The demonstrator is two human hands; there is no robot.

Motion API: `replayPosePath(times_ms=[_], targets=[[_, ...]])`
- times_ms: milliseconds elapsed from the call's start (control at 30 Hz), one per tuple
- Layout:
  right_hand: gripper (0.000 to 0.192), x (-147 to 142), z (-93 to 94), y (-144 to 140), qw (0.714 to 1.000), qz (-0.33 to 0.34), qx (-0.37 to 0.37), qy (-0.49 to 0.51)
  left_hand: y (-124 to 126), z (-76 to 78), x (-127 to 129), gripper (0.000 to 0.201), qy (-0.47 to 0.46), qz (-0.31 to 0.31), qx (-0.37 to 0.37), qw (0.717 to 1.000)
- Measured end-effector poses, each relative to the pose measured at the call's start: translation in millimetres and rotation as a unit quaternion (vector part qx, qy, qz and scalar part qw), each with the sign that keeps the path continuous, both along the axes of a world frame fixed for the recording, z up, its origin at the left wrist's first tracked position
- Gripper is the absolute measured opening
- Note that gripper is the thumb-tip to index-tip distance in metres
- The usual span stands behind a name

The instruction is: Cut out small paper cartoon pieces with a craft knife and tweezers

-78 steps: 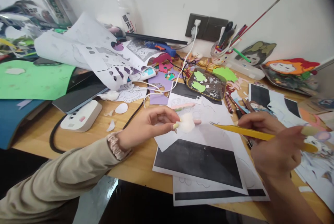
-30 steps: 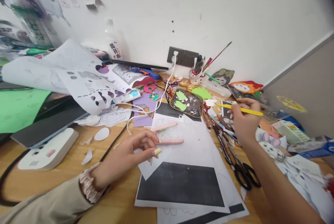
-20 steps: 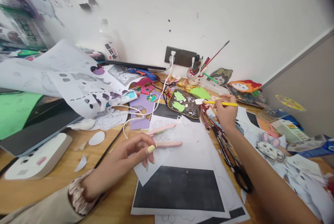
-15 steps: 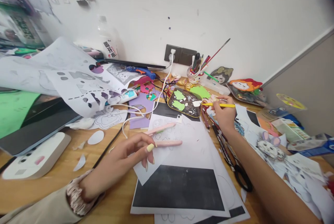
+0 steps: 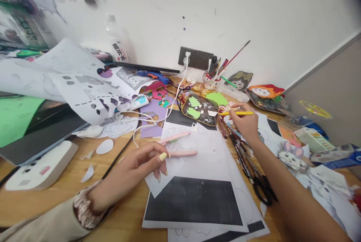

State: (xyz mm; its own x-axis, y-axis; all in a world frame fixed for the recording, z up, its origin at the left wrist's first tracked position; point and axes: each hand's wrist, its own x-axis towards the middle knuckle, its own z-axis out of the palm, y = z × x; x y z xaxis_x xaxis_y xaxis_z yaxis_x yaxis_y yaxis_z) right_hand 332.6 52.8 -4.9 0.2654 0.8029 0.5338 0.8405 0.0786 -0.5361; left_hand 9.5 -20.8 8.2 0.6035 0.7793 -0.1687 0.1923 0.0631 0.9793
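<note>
The right hand (image 5: 245, 123) has its grip pinched on yellow tweezers (image 5: 244, 113), tip at a white cutout (image 5: 212, 113) by the dark tray's (image 5: 207, 120) right edge; left hand (image 5: 138, 165) half curled, hold unclear; open white paper (image 5: 207, 142) between the 2

At centre-right, a slim yellow tool (image 5: 244, 113) is pinched by the right hand (image 5: 246, 122), its tip at a white paper scrap (image 5: 212, 113) over a dark yellow-rimmed tray (image 5: 208, 104). Lower left, the left hand (image 5: 137, 166) is curled.
</note>
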Motion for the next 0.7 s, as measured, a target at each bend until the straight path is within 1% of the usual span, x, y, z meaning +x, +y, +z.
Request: replayPosePath(times_ms=[167,300,433,567,700], targets=[[0.023,7,1.4,0,1.0,-0.007,0.006,-0.007,-1,3.2,0,0.019,0.0,0.003,-0.003,1.0],[0.021,1,4.0,-2,0.999,0.029,-0.007,-0.029,-1,5.1,1,0.019,0.0,0.004,-0.008,1.0],[0.018,-8,1.4,-1,0.996,0.062,-0.026,-0.055,-1,4.5,1,0.019,0.001,0.005,-0.006,1.0],[0.018,-10,-2.9,2,0.995,0.065,-0.03,-0.067,-2,2.1,-1,0.019,-0.005,0.006,-0.004,1.0],[0.019,-10,-0.8,2,0.996,0.061,-0.018,-0.07,-2,0.7,-1,0.018,-0.006,0.006,-0.004,1.0]])
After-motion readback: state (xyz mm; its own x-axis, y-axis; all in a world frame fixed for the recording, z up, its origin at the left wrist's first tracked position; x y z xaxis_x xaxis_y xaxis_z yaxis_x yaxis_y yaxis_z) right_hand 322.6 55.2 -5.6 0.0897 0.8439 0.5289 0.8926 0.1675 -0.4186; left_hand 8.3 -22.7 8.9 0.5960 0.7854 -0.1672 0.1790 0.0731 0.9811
